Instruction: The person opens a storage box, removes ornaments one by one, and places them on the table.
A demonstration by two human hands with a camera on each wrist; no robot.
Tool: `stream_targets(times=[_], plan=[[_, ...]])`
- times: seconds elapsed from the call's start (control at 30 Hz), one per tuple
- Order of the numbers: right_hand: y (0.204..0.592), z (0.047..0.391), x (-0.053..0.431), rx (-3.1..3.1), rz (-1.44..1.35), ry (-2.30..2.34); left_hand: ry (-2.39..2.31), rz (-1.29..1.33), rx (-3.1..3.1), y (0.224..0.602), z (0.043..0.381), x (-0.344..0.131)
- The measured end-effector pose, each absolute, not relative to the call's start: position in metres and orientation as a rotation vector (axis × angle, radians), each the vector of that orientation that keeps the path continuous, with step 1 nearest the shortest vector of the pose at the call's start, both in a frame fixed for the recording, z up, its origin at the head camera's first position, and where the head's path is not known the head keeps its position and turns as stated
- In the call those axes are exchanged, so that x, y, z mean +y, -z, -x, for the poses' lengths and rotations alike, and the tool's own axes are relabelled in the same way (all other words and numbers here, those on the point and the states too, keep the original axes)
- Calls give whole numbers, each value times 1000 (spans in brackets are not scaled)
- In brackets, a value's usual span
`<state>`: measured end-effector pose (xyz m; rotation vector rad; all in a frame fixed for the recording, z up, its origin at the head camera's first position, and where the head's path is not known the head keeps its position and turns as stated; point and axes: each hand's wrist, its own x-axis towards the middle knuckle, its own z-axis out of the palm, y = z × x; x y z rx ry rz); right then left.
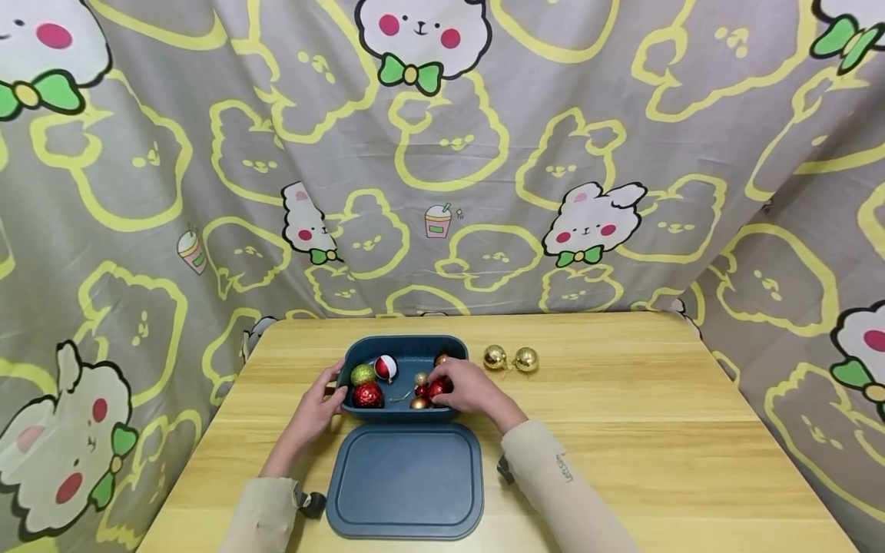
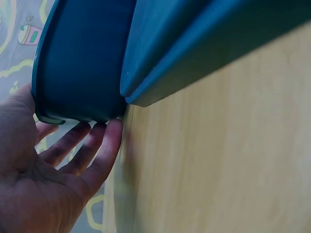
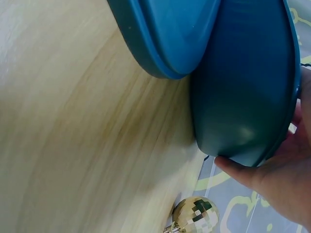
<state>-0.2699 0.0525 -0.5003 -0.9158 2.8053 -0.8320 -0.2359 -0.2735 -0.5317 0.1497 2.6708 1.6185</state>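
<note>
A dark blue storage box [image 1: 408, 416] stands on the table with Christmas balls inside. My left hand [image 1: 321, 399] holds its left end; the left wrist view shows fingers [image 2: 104, 155] against the outer end wall and the thumb near the rim. Over the right end reaches my right hand [image 1: 470, 386], its thumb and fingers around a red ball [image 1: 437, 389] inside the box. One finger [image 3: 235, 172] touches the outer wall. Beside that ball lie small gold [image 1: 421, 379] and copper [image 1: 419, 402] ones. A green ball [image 1: 362, 374], a red-and-white ball [image 1: 386, 368] and a large red ball [image 1: 368, 395] sit on the left.
The blue lid [image 1: 404, 480] lies flat on the table in front of the box. Two shiny gold balls [image 1: 495, 357] rest on the table [image 1: 622, 407] to the right of the box. A patterned curtain [image 1: 456, 253] hangs behind and at both sides.
</note>
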Motion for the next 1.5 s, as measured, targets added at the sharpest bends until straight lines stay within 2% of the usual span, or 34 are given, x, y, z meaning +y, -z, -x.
stream_targets(times=[0.27, 0.53, 0.67, 0.9, 1.5], plan=[[502, 271, 56, 2787, 897, 965, -1635, -199, 2654, 501, 217, -260], [496, 274, 62, 2802, 852, 1183, -1620, -179, 2659, 496, 217, -259], [493, 274, 63, 2803, 816, 1249, -1619, -175, 2660, 496, 218, -258], [485, 274, 67, 2800, 752, 1319, -1601, -163, 2710, 532, 237, -272], [479, 276, 83, 2731, 744, 1467, -1597, -169, 2705, 531, 235, -273]])
